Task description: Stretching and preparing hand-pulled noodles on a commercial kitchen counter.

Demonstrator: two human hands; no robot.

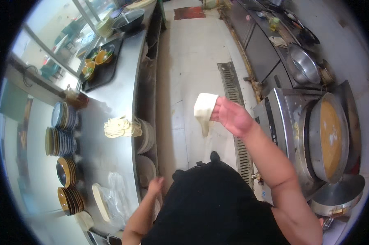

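My right hand is raised above the floor, its fingers touching a pale strip of dough that is folded over them, with one end hanging down. My left hand is low beside the edge of the steel counter, slightly blurred; whether it holds anything cannot be told. A heap of pale dough noodles lies at the counter's edge. Nearer to me on the counter, a long piece of dough lies beside crumpled clear plastic film.
Stacked plates line the steel counter; a black tray holds bowls of food. White bowls stand on the shelf below. At right, a large pot of orange-brown liquid stands on a steel stove, near a metal basin. A floor drain runs alongside.
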